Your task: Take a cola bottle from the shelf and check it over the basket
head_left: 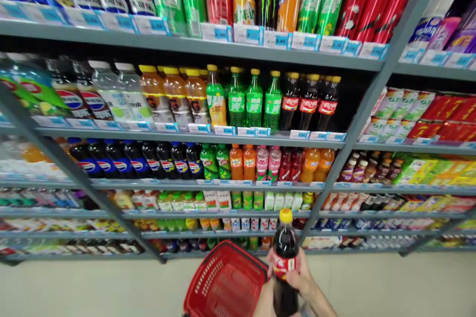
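A cola bottle [285, 240] with a yellow cap and a red label stands upright between my hands at the bottom of the view. My right hand [305, 280] wraps it from the right, thumb across the front by the label. On the other side my left hand [265, 294] is closed against the bottle, its fingers partly hidden behind it. Just left of my hands is a red plastic shopping basket [193, 290] with slotted walls; what holds it up is out of sight.
Grey store shelves [208, 42] fill the view ahead. Similar cola bottles [309, 104] stand beside green soda bottles [254, 101] on the second shelf. Cans [288, 5] line the shelf above, and slanted grey posts [357, 114] divide the bays. Pale floor [375, 285] shows below.
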The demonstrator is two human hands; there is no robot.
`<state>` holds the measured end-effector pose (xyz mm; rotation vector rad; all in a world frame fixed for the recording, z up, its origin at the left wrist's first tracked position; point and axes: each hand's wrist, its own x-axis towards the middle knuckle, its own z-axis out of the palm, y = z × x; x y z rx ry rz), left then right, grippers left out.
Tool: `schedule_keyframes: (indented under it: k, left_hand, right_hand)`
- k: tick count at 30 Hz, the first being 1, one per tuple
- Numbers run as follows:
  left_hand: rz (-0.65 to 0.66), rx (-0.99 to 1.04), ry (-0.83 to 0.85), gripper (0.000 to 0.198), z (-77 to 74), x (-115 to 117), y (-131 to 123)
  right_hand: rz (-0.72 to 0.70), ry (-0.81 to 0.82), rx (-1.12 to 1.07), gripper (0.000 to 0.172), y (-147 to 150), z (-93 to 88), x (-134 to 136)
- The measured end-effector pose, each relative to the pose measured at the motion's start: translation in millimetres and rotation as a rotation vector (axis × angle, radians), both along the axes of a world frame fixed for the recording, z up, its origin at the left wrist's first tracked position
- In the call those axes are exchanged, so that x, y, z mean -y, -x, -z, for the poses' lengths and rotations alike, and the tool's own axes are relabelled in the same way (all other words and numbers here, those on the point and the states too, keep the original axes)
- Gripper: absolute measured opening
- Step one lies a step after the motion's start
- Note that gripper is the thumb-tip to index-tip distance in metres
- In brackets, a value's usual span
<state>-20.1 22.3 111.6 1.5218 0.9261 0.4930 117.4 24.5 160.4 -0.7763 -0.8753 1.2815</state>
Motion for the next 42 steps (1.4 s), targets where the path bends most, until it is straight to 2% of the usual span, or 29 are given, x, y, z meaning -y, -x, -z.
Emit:
schedule_keyframes:
  k: [4,6,8,11,16,19,31,37,42]
  left_hand:
    - [0.087,0.042,-0.081,0.073,-26.8,1.5,2.9]
    - [0.104,0.058,-0.080,0.076,-37.7,1.1,3.6]
    - [0.118,0.064,-0.062,0.085,-41.2,1.3,4.9]
    - [0.157,0.048,-0.032,0.095,-35.4,3.4,8.5]
    - [0.177,0.033,-0.036,0.108,-25.3,6.2,12.1]
    - [0.159,-0.021,-0.038,0.112,-24.9,6.1,11.7]
    - [0.038,-0.075,-0.109,0.103,-7.2,4.0,10.1]
    - [0.073,-0.105,-0.166,0.099,2.0,2.1,12.1]
    - [0.079,-0.141,-0.227,0.099,9.5,2.3,16.1]
  right_hand:
    - [0.054,0.040,0.002,0.060,0.5,-20.6,2.8]
    - [0.105,0.069,-0.047,0.052,0.4,-21.1,2.5]
    - [0.142,0.072,-0.103,0.049,0.5,-17.3,2.1]
    - [0.142,0.065,-0.160,0.051,0.0,-10.8,2.0]
    - [0.083,0.148,-0.142,0.055,-3.9,-9.1,2.7]
    - [0.137,0.191,-0.148,0.053,-5.9,-11.8,0.1]
    - [0.383,0.275,-0.219,0.049,-10.3,-27.1,-13.9]
    - [0.492,0.372,-0.161,0.051,-11.9,-31.6,-13.9]
    - [0.501,0.379,-0.149,0.054,-14.3,-27.9,-14.1]
